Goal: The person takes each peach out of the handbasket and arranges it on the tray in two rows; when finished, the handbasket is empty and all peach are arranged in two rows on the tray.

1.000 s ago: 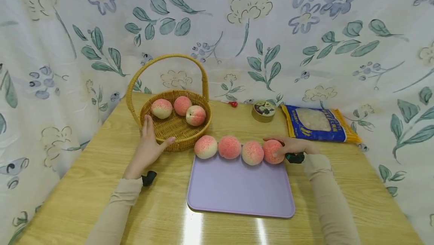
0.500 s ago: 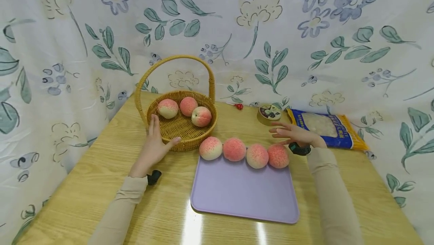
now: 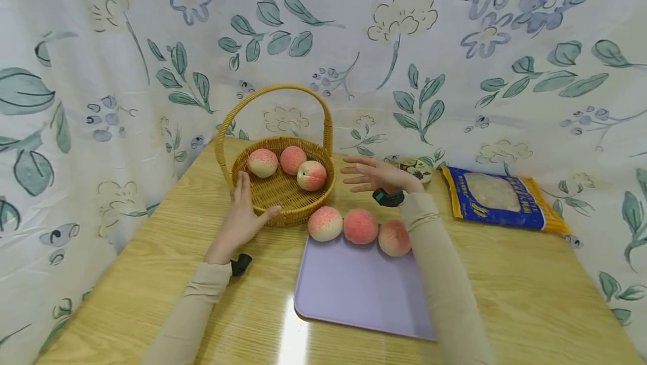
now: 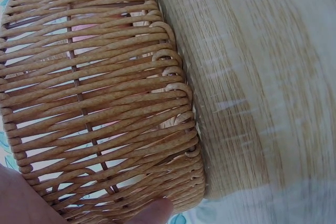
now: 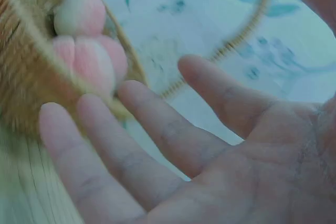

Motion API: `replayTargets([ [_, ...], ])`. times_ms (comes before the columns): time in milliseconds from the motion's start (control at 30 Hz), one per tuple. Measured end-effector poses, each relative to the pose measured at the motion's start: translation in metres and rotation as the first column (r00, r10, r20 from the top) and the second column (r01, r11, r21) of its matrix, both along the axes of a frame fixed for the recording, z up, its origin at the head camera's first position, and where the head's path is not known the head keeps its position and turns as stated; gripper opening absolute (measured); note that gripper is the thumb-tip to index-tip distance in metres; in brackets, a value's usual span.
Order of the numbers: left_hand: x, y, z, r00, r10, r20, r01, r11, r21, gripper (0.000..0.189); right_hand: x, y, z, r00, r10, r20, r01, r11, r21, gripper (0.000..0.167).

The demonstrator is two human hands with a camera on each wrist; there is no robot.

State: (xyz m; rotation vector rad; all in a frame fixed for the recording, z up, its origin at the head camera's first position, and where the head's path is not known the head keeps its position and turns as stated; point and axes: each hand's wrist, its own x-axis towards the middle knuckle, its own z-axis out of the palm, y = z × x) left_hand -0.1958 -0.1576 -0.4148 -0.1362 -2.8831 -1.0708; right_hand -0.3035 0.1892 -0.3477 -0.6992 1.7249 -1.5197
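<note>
A wicker basket [image 3: 283, 208] with a tall arched handle stands at the back left, holding three pink-and-cream peaches [image 3: 263, 163]. My left hand [image 3: 240, 223] rests on the basket's near left side, fingers straight and thumb spread along the front; the left wrist view shows the woven wall [image 4: 105, 87] close up. To the right of the basket my right hand [image 3: 376, 176] is in the air, palm toward it, fingers spread and holding nothing. Several more peaches [image 3: 360, 227] line the back edge of a lilac tray [image 3: 354, 286]; my right forearm hides the tray's right side.
Behind the right hand sits a round tin [image 3: 418, 169], partly hidden. A blue and yellow packet [image 3: 497, 199] lies at the back right. A floral curtain [image 3: 394, 90] hangs behind the wooden table [image 3: 531, 292].
My right hand has let go of the rightmost peach on the tray, lifted, and moved left toward the basket. The left hand stays at the basket. The head view has shifted slightly.
</note>
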Motion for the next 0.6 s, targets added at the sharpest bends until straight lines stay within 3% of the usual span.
replayTargets([
  [133,0.001,-0.001,0.000,1.000,0.004,0.002,-0.004,1.000,-0.001,0.116,-0.008,-0.036,0.002,0.998,-0.003,0.065,0.006,0.999,-0.053,0.063],
  [367,0.002,0.001,-0.002,1.000,0.004,-0.012,-0.003,1.000,0.026,0.115,-0.012,-0.076,0.008,0.968,-0.184,0.170,0.186,0.983,0.003,0.064],
  [600,0.002,-0.001,-0.002,0.999,0.013,-0.034,-0.012,1.000,0.022,0.115,-0.020,-0.107,0.003,0.968,-0.232,0.101,0.219,0.968,0.122,0.071],
])
